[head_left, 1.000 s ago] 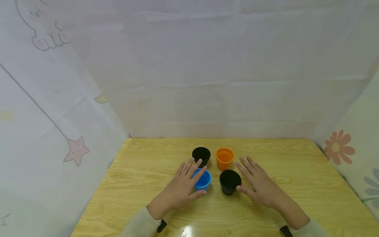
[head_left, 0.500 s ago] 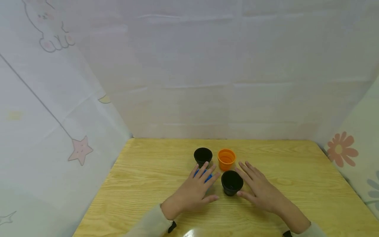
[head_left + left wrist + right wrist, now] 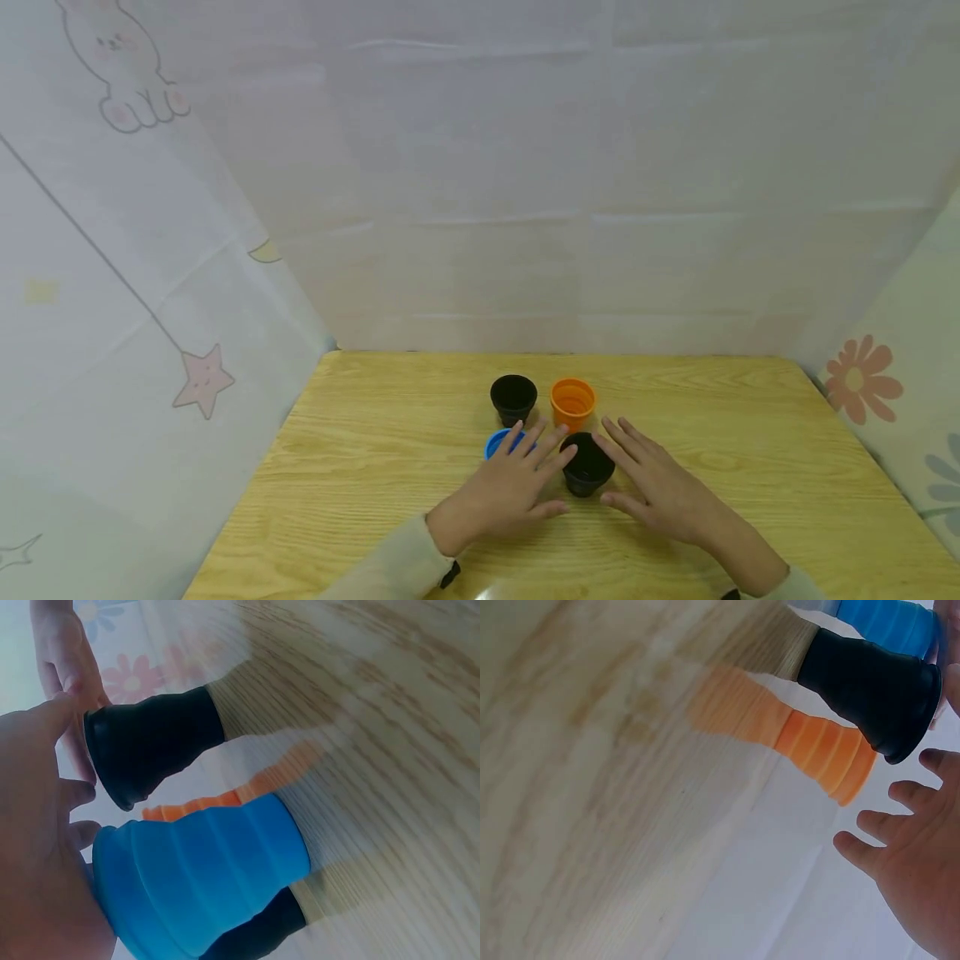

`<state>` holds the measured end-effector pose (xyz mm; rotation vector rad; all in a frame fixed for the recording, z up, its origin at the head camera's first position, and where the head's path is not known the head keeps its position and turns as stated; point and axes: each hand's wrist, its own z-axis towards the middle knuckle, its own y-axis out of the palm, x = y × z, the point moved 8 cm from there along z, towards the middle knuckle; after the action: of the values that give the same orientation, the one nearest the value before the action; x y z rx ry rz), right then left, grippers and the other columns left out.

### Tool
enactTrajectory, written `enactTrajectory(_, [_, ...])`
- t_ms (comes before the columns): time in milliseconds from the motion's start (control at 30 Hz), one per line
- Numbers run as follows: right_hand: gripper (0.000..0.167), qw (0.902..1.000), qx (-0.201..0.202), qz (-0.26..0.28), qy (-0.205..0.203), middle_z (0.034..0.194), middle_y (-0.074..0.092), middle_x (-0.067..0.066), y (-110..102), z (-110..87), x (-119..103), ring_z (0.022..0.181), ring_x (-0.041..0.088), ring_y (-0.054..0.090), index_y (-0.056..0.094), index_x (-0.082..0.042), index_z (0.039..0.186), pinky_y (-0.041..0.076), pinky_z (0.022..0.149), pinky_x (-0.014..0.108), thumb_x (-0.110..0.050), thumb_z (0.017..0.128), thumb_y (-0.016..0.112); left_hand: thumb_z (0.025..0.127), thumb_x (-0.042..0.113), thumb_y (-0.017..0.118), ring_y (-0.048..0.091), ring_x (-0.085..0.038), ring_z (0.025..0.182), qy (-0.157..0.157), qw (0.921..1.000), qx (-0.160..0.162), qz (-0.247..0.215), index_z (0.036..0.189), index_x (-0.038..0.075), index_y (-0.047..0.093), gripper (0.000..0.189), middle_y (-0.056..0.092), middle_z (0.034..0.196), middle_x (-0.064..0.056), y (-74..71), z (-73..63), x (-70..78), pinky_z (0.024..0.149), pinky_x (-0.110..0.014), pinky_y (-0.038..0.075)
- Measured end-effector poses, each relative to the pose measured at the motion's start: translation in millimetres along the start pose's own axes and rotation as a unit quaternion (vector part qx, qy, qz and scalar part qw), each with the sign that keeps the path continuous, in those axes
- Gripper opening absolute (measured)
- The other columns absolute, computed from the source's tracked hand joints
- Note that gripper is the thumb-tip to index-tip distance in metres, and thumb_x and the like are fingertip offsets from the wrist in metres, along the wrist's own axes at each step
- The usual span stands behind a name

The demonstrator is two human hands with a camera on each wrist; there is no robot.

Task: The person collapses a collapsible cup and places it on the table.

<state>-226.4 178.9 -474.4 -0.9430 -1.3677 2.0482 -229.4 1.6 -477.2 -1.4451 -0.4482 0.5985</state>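
Two black cups, an orange cup and a blue cup stand upright, grouped on the table. My left hand (image 3: pixel 504 492) spreads its straight fingers over the blue cup (image 3: pixel 496 442), hiding part of it; the left wrist view shows the palm at the rim of the blue cup (image 3: pixel 202 877). To the right, my right hand (image 3: pixel 663 493) has its fingers extended beside the near black cup (image 3: pixel 588 467), apart from it in the right wrist view. Behind are the far black cup (image 3: pixel 513 398) and the orange cup (image 3: pixel 573 402). Neither hand grips anything.
The cups stand on a wood-grain table (image 3: pixel 360 433). A pale cloth (image 3: pixel 480 183) hangs behind it, with printed side panels at left and right. A dark strap (image 3: pixel 450 575) circles the left wrist.
My left hand has moved right, from the blue cup toward the near black cup. The right hand has stayed beside that black cup, shifting only slightly. The cups stay in their arrangement.
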Motion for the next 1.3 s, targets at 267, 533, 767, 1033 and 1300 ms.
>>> enactTrajectory(267, [0.083, 0.9999, -0.002, 0.007, -0.012, 0.168, 0.017, 0.009, 0.6, -0.4, -1.6, 0.15, 0.04, 0.027, 0.022, -0.019, 0.163, 0.037, 0.111, 0.062, -0.052, 0.098, 0.061, 0.103, 0.066, 0.031, -0.001, -0.028, 0.156, -0.002, 0.9998, -0.016, 0.009, 0.164, 0.023, 0.018, 0.075, 0.005, 0.171, -0.002, -0.4, 4.8, 4.0, 0.125, -0.055, 0.01])
enactTrajectory(533, [0.078, 0.9996, -0.006, -0.007, -0.026, 0.164, 0.029, 0.012, 5.8, 2.3, -2.8, 0.146, 0.04, 0.035, 0.03, -0.017, 0.161, 0.041, 0.109, 0.059, -0.045, 0.097, 0.066, 0.104, 0.065, 0.028, 0.013, -0.028, 0.156, 0.002, 0.999, -0.025, 0.038, 0.161, 0.023, 0.028, 0.071, 0.016, 0.169, -0.002, -3.0, 11.1, 8.2, 0.125, -0.053, 0.014])
enactTrajectory(767, [0.063, 0.9918, 0.056, -0.068, -0.092, 0.151, 0.05, 0.016, -1.6, 5.8, -9.6, 0.127, 0.035, 0.058, 0.06, -0.007, 0.14, 0.054, 0.095, 0.051, -0.028, 0.085, 0.083, 0.106, 0.047, 0.048, 0.036, -0.02, 0.148, 0.004, 0.9983, -0.014, 0.057, 0.149, 0.018, 0.051, 0.051, 0.034, 0.163, -0.003, -7.9, 20.2, 10.5, 0.122, -0.04, 0.029])
enactTrajectory(1033, [0.041, 0.9925, 0.071, -0.055, -0.082, 0.141, 0.06, 0.013, -5.1, 9.5, -9.1, 0.113, 0.027, 0.065, 0.07, -0.01, 0.123, 0.058, 0.088, 0.045, -0.017, 0.085, 0.082, 0.099, 0.037, 0.067, 0.057, -0.015, 0.129, 0.008, 0.9975, 0.031, 0.063, 0.127, 0.013, 0.068, 0.037, 0.053, 0.148, -0.004, -14.3, 26.5, 12.2, 0.109, -0.027, 0.045])
enactTrajectory(1300, [0.032, 0.9976, 0.053, 0.04, -0.02, 0.136, 0.063, 0.007, -9.3, 10.1, -3.3, 0.12, 0.026, 0.063, 0.065, -0.013, 0.128, 0.057, 0.093, 0.043, -0.025, 0.099, 0.067, 0.1, 0.041, 0.063, 0.064, -0.009, 0.116, -0.015, 0.9976, 0.058, -0.035, 0.128, 0.015, 0.067, 0.038, 0.064, 0.132, 0.001, -24.9, 23.4, 2.8, 0.095, -0.02, 0.053])
